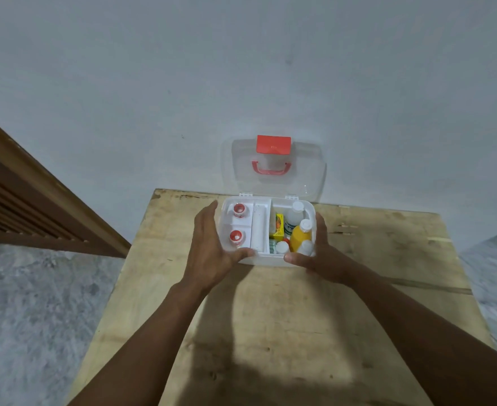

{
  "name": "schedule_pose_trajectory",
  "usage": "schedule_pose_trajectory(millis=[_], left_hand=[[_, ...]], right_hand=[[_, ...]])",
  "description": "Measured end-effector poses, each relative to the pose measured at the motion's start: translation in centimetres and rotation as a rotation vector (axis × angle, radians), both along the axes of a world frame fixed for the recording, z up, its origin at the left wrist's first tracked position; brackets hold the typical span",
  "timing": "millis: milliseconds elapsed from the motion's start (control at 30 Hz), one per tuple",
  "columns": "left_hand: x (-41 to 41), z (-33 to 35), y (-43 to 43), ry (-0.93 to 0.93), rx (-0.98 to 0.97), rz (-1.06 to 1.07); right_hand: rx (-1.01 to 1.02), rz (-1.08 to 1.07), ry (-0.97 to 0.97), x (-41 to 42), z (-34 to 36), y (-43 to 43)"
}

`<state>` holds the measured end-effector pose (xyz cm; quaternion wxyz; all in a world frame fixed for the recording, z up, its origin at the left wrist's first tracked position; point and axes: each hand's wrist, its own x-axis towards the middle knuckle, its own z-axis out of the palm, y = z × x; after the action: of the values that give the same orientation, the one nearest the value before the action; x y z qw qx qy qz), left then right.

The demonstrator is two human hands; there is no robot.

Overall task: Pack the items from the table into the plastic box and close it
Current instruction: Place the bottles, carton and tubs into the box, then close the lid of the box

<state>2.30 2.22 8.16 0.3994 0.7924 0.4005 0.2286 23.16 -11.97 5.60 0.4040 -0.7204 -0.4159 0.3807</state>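
A white plastic box stands open at the far edge of the wooden table. Its clear lid, with a red latch and red handle, leans upright against the wall. A white tray in the left half holds two red-and-white round items. The right half holds a yellow bottle, a clear bottle, a yellow carton and small white-capped bottles. My left hand grips the box's left side, my right hand its right side and front corner.
The table stands against a pale wall. A brown wooden louvred door frame runs along the left. Grey speckled floor shows on both sides of the table. No loose items lie on the tabletop.
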Motion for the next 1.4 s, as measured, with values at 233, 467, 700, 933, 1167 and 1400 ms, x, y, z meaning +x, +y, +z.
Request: schedule_pose_trajectory(millis=[233, 467, 700, 933, 1167, 1400], left_hand=[[0.8, -1.5, -0.7, -0.125, -0.119, -0.152], [1.1, -1.5, -1.1, -0.160, -0.150, -0.091], [0.4, -1.9, -0.8, -0.215, -0.176, -0.092], [0.0, -2.1, -0.7, -0.334, -0.192, -0.148], [0.2, -2.5, -0.4, -0.369, -0.175, -0.170], [0.8, -3.0, -0.2, -0.347, -0.179, -0.176]], right_hand=[[0.006, 0.034, 0.037, 0.4, -0.2, 0.1], [-0.054, 0.031, 0.002, 0.4, -0.4, -0.1], [-0.222, -0.185, -0.316, -1.5, 3.7, -0.2], [-0.099, -0.426, -0.799, -0.9, 10.5, 3.2], [-0.034, -0.223, -1.084, 0.3, 12.4, 8.4], [-0.059, -0.294, -1.329, 1.4, 10.8, 10.0]])
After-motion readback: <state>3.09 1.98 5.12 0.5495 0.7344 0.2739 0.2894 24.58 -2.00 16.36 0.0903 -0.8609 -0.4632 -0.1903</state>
